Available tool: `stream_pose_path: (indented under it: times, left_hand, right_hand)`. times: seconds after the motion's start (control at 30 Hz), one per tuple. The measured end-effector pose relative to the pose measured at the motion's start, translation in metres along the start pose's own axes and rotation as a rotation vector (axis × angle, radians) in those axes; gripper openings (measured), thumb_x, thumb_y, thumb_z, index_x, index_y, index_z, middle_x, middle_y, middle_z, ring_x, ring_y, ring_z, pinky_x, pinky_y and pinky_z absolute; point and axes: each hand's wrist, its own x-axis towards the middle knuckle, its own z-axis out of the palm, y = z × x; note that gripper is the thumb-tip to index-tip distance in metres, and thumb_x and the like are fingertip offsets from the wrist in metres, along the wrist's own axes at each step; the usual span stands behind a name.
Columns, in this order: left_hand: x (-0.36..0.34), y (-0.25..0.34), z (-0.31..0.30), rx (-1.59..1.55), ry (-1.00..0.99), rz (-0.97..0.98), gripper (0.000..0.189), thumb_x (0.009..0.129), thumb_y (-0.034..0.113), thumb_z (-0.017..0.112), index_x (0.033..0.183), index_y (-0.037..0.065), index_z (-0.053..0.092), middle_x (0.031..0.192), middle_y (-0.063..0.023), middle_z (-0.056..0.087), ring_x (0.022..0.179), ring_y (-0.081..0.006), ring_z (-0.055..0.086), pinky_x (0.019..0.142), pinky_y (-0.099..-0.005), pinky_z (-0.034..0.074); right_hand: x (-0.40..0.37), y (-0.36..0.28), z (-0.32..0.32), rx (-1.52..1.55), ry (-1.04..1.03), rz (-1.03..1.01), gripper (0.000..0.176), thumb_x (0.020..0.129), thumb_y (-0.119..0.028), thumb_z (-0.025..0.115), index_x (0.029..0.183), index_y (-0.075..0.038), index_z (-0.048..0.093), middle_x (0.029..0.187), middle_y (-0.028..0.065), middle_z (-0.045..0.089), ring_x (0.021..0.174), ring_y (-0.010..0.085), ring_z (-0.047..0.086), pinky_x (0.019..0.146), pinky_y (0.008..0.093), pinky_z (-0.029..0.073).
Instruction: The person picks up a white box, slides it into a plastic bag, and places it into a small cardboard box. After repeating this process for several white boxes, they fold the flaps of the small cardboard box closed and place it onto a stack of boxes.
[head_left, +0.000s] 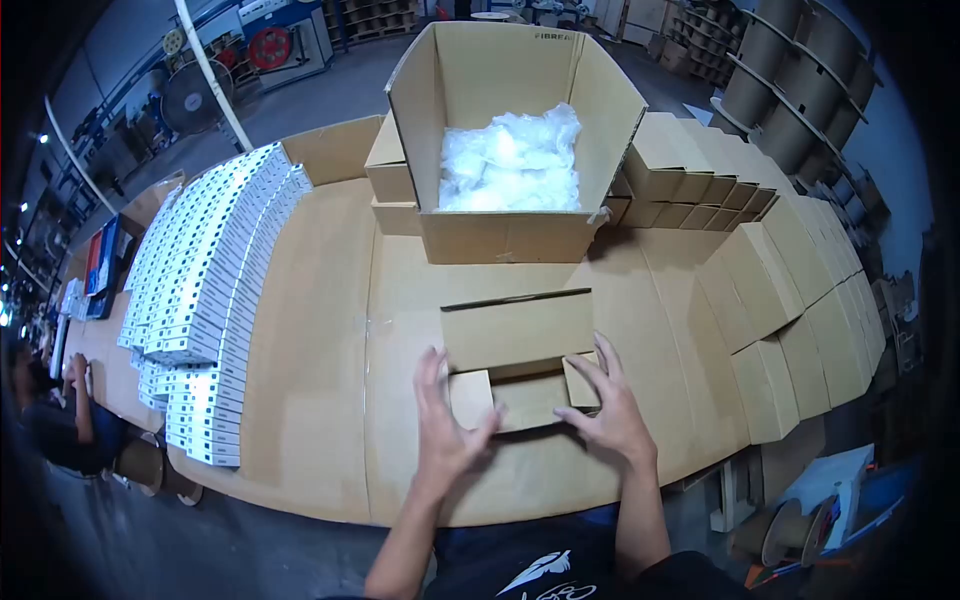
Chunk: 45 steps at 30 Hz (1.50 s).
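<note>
A small brown cardboard box (517, 332) lies in front of me with its long lid flap raised at the back. Its two short side flaps (471, 399) are folded inward over the opening. My left hand (447, 425) is at the box's left end, thumb and fingers spread around that side flap. At the right end, my right hand (606, 402) rests its fingers on the other side flap, with the thumb near the front edge. Neither hand is wrapped round anything. Between the flaps part of the box's inside shows, and I see no contents there.
A large open carton (507, 238) of clear plastic packing stands behind. Stacked white printed boxes (205, 290) line the left; brown boxes (775, 290) are piled right and back right. The work surface (320, 400) is covered in cardboard. Another person (70, 410) sits far left.
</note>
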Motion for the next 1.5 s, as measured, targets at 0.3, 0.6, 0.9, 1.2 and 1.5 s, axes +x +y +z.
stream_pose_path:
  times: [0.3,0.6,0.9,1.2,1.5]
  left_hand:
    - [0.012,-0.026,0.020,-0.637,0.081,-0.124,0.077,0.101,0.042,0.037,0.160,-0.005,0.023,0.160,-0.0273,0.037,0.151,-0.0353,0.034,0.125,-0.0441,0.025]
    - [0.124,-0.068,0.072,-1.091,0.319,-0.222,0.065,0.111,0.034,0.009,0.159,-0.008,0.024,0.160,-0.0250,0.039,0.148,-0.0360,0.040,0.126,-0.0460,0.030]
    - [0.167,-0.072,0.096,-0.899,0.383,-0.238,0.070,0.113,0.044,0.015,0.158,-0.008,0.029,0.157,-0.0242,0.044,0.145,-0.0341,0.045,0.124,-0.0425,0.032]
    - [0.155,-0.057,0.065,-0.311,0.231,-0.015,0.073,0.111,0.049,0.034,0.160,-0.004,0.030,0.159,-0.0221,0.043,0.148,-0.0319,0.041,0.119,-0.0438,0.035]
    - [0.059,-0.062,-0.091,0.084,0.529,-0.066,0.057,0.103,0.033,0.053,0.148,-0.001,0.047,0.148,-0.0219,0.052,0.139,-0.0393,0.049,0.114,-0.0468,0.040]
  right_hand:
    - [0.005,0.006,0.011,0.299,0.231,0.079,0.053,0.090,-0.007,0.055,0.142,0.005,0.052,0.145,0.0298,0.053,0.140,0.0399,0.049,0.118,0.0426,0.038]
    - [0.113,0.096,0.039,0.709,0.455,0.091,0.047,0.103,-0.009,0.040,0.147,0.005,0.047,0.152,0.0164,0.049,0.142,0.0267,0.045,0.119,0.0358,0.032]
    - [0.174,0.104,0.039,0.714,0.598,0.164,0.040,0.113,-0.021,0.042,0.147,-0.001,0.043,0.139,0.0137,0.056,0.126,0.0216,0.056,0.107,0.0362,0.045]
    - [0.164,0.070,0.026,0.376,0.627,0.287,0.048,0.107,-0.020,0.056,0.149,-0.002,0.042,0.139,0.0186,0.056,0.129,0.0300,0.055,0.107,0.0414,0.044]
    - [0.150,-0.071,0.089,0.025,0.479,-0.261,0.059,0.086,0.001,0.064,0.143,0.002,0.047,0.139,0.0204,0.053,0.135,0.0362,0.050,0.116,0.0462,0.037]
